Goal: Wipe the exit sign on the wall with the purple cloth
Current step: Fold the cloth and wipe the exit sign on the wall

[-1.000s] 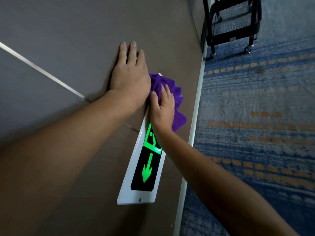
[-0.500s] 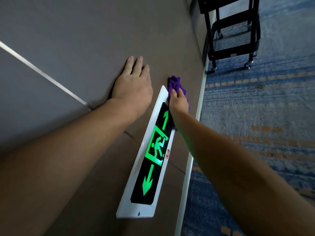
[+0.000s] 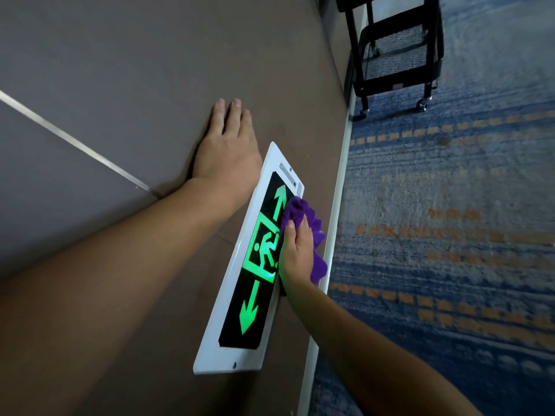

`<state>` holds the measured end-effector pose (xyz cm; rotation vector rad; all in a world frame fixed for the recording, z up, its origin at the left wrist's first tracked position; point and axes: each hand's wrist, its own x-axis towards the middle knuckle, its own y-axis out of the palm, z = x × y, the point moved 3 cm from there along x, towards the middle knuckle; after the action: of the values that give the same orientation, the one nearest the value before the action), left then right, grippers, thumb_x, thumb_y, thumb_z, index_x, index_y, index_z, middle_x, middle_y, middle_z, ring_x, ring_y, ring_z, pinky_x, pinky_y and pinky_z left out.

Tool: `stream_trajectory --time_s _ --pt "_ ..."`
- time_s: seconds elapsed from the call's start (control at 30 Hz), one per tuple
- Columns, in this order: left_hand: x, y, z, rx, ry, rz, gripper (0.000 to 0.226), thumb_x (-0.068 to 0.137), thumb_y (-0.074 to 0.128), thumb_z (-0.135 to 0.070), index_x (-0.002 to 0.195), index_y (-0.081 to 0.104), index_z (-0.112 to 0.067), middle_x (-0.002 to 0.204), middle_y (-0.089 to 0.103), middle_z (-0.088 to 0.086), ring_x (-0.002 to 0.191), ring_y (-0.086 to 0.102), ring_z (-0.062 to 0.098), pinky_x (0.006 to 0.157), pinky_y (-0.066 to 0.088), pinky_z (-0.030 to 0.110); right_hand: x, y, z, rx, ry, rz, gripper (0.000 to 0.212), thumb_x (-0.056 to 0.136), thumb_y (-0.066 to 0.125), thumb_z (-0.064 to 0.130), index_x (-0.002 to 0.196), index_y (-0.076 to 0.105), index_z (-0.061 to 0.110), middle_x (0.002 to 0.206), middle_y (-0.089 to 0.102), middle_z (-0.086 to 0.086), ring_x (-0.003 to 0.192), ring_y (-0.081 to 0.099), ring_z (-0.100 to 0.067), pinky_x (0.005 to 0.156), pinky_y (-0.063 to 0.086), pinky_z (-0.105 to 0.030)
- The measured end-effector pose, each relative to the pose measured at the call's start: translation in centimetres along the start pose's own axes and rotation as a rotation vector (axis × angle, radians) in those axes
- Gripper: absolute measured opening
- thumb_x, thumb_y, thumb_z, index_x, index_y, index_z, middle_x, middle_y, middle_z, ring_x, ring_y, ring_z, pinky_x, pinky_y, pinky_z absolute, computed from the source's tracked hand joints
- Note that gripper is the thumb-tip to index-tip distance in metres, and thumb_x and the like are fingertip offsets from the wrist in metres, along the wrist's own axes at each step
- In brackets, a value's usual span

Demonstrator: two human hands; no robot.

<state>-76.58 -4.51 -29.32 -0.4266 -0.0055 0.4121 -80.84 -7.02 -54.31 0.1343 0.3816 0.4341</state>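
The exit sign, a white-framed panel low on the brown wall, runs its long axis from 7 to 1 o'clock, green arrows pointing both ways along it. The right hand presses the purple cloth flat against the sign's 3 o'clock edge. The left hand lies open-palmed on the wall at 11 o'clock, just beside the frame.

Dim, soft indoor light; the exit sign glows green, tinting nearby skin; wide-angle bending at edges.
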Motion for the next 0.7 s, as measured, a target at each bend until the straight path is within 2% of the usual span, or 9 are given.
stream_trajectory --time_s 0.13,0.23,0.4,0.43,0.57,0.63,0.7 --pt "-0.3 0.6 -1.2 -0.017 0.046 0.008 0.058 0.104 0.026 -0.022 0.157 0.029 -0.001 0.166 0.021 0.02 0.156 0.008 0.041 0.124 0.003 0.059 -4.3 -0.5 -1.4 -0.025 -0.022 0.031 0.054 0.106 0.031 0.054 0.158 0.029 0.043 0.166 0.036 0.016 0.157 0.025 -0.014 0.125 0.027 -0.058" --pt "-0.2 0.8 -0.9 -0.03 0.04 0.002 0.058 0.103 0.028 -0.024 0.157 0.032 -0.004 0.166 0.023 0.017 0.156 0.008 0.041 0.124 0.003 0.059 -7.9 -0.6 -2.4 -0.044 -0.039 0.053 0.054 0.102 0.028 0.062 0.154 0.021 0.054 0.168 0.026 0.021 0.159 0.016 -0.009 0.128 0.02 -0.054" --pt "-0.2 1.0 -1.1 -0.036 0.068 -0.008 0.053 0.104 0.028 -0.029 0.154 0.039 -0.013 0.166 0.025 0.013 0.155 0.007 0.042 0.124 0.002 0.06 -7.3 -0.6 -1.7 -0.087 -0.08 0.045 0.041 0.099 0.023 0.066 0.138 0.015 0.074 0.168 0.024 0.02 0.159 0.015 -0.009 0.129 0.019 -0.051" --pt "-0.1 1.0 -1.2 -0.04 0.065 -0.016 0.052 0.104 0.03 -0.028 0.153 0.041 -0.013 0.165 0.026 0.013 0.155 0.008 0.042 0.124 0.002 0.06 -6.3 -0.6 -1.1 -0.107 -0.107 0.041 0.04 0.1 0.023 0.065 0.139 0.016 0.074 0.169 0.025 0.018 0.159 0.016 -0.01 0.128 0.02 -0.052" --pt "0.3 1.2 -1.0 -0.049 0.052 -0.025 0.049 0.102 0.035 -0.027 0.146 0.05 -0.013 0.162 0.031 0.013 0.155 0.01 0.041 0.124 0.003 0.059 0.3 -0.5 2.8 -0.161 -0.168 0.096 0.054 0.107 0.025 0.055 0.159 0.022 0.042 0.171 0.024 0.009 0.159 0.019 -0.016 0.126 0.024 -0.054" --pt "0.4 1.4 -0.9 -0.045 0.062 -0.047 0.049 0.103 0.033 -0.027 0.147 0.05 -0.012 0.162 0.032 0.014 0.155 0.011 0.041 0.124 0.004 0.057 3.9 -0.8 5.2 -0.142 -0.147 0.15 0.054 0.108 0.028 0.052 0.157 0.033 0.031 0.165 0.04 0.0 0.151 0.039 -0.025 0.12 0.036 -0.058" --pt "0.5 1.4 -0.9 -0.069 0.071 -0.05 0.049 0.103 0.032 -0.026 0.147 0.05 -0.012 0.162 0.032 0.014 0.155 0.01 0.041 0.125 0.004 0.056 6.8 -1.4 6.9 -0.097 -0.104 0.171 0.046 0.109 0.032 0.048 0.142 0.05 0.022 0.138 0.064 -0.008 0.125 0.064 -0.031 0.107 0.05 -0.06"
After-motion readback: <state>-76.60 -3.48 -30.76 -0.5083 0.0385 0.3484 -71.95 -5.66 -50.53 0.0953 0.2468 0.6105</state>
